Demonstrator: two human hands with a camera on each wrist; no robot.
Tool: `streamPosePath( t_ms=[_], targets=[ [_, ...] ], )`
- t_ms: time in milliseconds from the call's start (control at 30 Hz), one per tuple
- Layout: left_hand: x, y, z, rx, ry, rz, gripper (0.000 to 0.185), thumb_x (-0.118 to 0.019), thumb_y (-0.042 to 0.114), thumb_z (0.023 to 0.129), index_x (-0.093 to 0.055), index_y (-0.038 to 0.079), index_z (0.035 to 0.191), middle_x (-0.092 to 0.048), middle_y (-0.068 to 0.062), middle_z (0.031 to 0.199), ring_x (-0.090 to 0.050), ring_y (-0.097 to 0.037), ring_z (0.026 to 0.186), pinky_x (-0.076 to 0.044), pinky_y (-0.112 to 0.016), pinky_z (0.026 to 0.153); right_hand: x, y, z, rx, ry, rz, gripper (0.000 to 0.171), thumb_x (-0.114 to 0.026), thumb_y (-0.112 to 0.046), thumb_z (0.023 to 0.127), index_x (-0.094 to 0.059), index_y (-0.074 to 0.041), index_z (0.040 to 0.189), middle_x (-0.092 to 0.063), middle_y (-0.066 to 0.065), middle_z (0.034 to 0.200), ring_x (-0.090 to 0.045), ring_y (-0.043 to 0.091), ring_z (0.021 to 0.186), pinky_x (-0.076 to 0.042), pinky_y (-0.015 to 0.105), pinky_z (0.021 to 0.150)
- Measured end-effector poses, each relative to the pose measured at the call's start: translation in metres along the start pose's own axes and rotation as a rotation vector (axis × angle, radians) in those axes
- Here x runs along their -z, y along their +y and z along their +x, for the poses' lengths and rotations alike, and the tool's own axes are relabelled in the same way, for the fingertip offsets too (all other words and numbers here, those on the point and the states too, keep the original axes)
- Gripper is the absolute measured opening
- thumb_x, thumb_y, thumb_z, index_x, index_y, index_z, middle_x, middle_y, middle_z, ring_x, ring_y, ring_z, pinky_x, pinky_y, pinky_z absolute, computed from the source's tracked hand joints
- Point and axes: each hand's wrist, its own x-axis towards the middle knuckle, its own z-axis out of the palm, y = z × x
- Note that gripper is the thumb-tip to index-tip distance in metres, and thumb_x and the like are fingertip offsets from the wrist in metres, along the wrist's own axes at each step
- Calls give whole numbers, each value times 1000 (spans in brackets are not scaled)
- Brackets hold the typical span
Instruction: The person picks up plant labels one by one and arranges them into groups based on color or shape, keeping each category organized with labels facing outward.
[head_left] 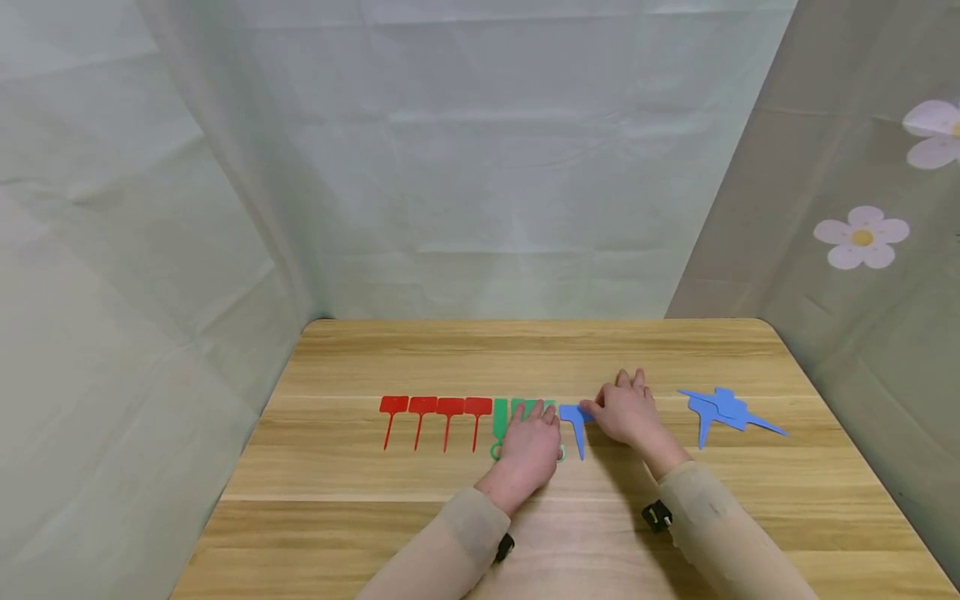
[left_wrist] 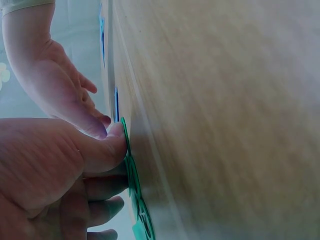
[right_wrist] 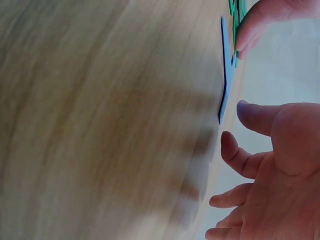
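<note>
My left hand (head_left: 531, 446) rests with its fingers spread over the green plant labels (head_left: 500, 417), covering most of them; small rings show at their lower ends. In the left wrist view its thumb touches the edge of a green label (left_wrist: 126, 140). Just right of these lies a blue T-shaped plant label (head_left: 576, 421), its stem pointing toward me. My right hand (head_left: 628, 412) is at that label's right end, thumb and forefinger by its edge. In the right wrist view the right thumb appears slightly apart from the blue label (right_wrist: 226, 75), and the fingers are loosely spread.
Several red plant labels (head_left: 422, 406) lie side by side to the left, stems toward me. Right of my right hand, more blue labels (head_left: 726, 408) overlap in a loose pile. All lie on a wooden table (head_left: 360, 358) with pale cloth (head_left: 510, 167) hanging behind.
</note>
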Motion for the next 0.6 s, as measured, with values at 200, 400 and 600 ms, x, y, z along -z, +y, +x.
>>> streamPosePath(
  t_ms=[200,400,600],
  targets=[
    [0,0,-1,7,-8,-1,56,-67,46,105,-62,18,153,-49,3,164,-37,-19,156,-31,-50,127,1,0,0,4,6,0,40,-63,-41,108,-74,-2,104,-21,48,161,-3,69,152,-17,76,122],
    [1,1,-1,12,-17,-12,57,-68,46,104,-62,18,154,-49,3,165,-37,-20,157,-30,-51,128,1,0,0,1,5,3,40,-63,-41,108,-75,-2,104,-21,48,161,-3,69,152,-17,76,122],
    [-1,2,1,17,-18,-8,57,-68,45,104,-61,18,154,-49,3,164,-35,-20,158,-29,-53,128,0,1,0,6,12,0,40,-63,-40,108,-74,-2,103,-24,47,161,-4,69,152,-17,76,122]
  ],
)
